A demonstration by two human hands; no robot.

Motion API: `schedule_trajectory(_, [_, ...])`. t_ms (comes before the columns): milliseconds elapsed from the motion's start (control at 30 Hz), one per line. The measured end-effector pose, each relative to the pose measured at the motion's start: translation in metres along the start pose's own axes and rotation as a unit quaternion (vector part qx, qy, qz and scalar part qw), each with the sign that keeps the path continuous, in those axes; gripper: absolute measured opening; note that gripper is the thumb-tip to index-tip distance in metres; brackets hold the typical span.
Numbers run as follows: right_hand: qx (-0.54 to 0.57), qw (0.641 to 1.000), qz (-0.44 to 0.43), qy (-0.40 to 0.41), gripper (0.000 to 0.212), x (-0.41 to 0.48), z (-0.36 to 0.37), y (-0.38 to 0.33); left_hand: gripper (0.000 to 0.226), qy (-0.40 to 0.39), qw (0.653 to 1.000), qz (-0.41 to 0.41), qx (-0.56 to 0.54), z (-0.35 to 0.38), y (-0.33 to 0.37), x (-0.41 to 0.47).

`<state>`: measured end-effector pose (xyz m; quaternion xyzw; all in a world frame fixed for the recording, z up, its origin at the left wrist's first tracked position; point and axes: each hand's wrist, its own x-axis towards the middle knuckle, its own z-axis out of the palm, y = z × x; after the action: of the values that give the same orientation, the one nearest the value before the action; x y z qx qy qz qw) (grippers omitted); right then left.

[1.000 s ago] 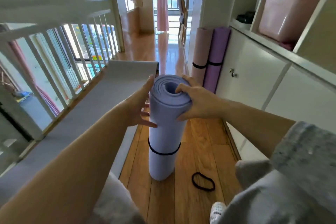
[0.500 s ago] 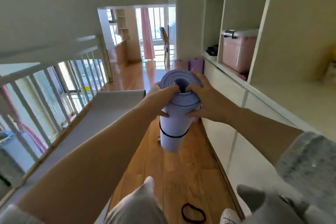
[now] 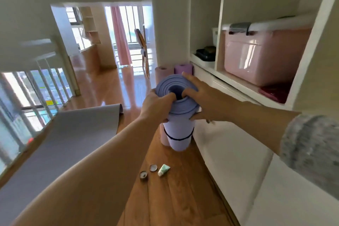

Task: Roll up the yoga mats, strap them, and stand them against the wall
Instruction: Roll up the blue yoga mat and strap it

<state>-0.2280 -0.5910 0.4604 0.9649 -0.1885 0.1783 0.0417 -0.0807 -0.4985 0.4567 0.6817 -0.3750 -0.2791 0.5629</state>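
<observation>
Foam, soft-looking and pale blue-lavender, wound into a tight spiral: that's the rolled mat [image 3: 178, 130], standing upright just beside the front of the white cabinet [image 3: 229, 152] with a thin black strap [image 3: 178, 139] cinched round its lower half. Its bottom end sits low over the glossy wooden floor [image 3: 174, 198], but it's hard to tell whether it's touching or held just off it. Two more rolls, a pink mat [image 3: 163, 73] and a purple mat [image 3: 183, 69], stand at the cabinet's far end, mostly hidden behind the blue one, so only their round tops and a sliver of pink lower down show. Farther out from the cabinet a flat grey mat [image 3: 73, 134] lies unrolled, far edge curling up, near end cut off behind the forearm. Near the cabinet's base there's a small mint tube [image 3: 163, 169], a round lid [image 3: 153, 167] and a second round lid [image 3: 143, 174], all too small to read. The person has both hands clamped on the roll's top end. The left hand [image 3: 156, 104] wraps the side away from the cabinet, thumb hooked into the hollow core. The right hand [image 3: 203, 97] grips the cabinet side, one finger dipped into the core, thumb pressed on the outer wall.
</observation>
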Motion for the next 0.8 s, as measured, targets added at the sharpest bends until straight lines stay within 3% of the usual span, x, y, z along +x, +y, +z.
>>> schedule_trajectory(333, [-0.085, 0.992, 0.028, -0.094, 0.07, 0.089, 0.098, 0.132, 0.046, -0.021, 0.998, -0.053, -0.014, 0.068, -0.078, 0.183])
schedule_trajectory(600, [-0.129, 0.985, 0.07, -0.095, 0.076, 0.121, 0.114, 0.174, 0.058, -0.024, 0.999, -0.011, -0.04, 0.084, -0.094, 0.233])
schedule_trajectory(700, [-0.179, 0.977, 0.083, -0.081, 0.082, 0.141, 0.118, 0.182, 0.061, -0.047, 0.997, -0.026, -0.058, 0.084, -0.095, 0.247])
schedule_trajectory(800, [-0.152, 0.981, 0.091, -0.079, 0.088, 0.162, 0.128, 0.186, 0.058, -0.083, 0.995, -0.031, -0.056, 0.086, -0.096, 0.263])
